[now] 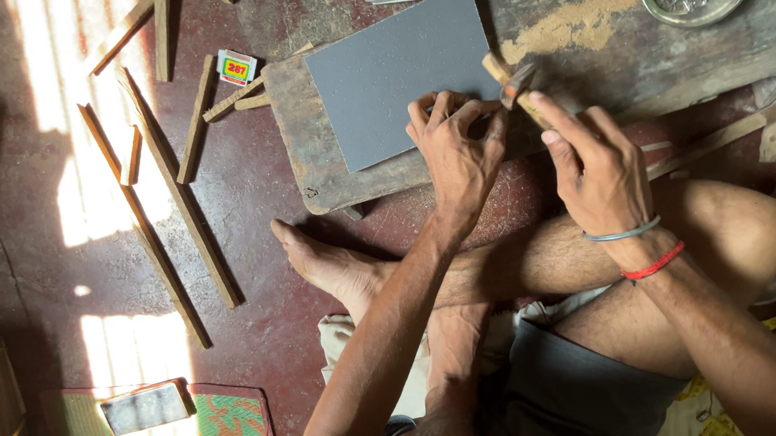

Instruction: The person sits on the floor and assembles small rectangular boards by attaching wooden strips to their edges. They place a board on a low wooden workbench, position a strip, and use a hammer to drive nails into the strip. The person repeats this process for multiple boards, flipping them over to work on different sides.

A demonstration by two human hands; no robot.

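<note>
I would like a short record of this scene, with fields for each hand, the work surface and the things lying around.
Left hand: left hand presses its fingertips on the edge of the grey sheet.
Right hand: right hand grips a small hammer raised above the sheet's corner.
Surface: the sheet lies on a worn wooden board on the dark red floor.
Around: thin wooden strips lie to the left; a small matchbox lies near the board.

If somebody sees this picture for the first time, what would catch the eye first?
Probably the two hands at the centre: the left hand presses on a grey sheet lying on a worn wooden board, while the right hand grips a small hammer. Next, the long wooden strips on the sunlit red floor, left.
</note>
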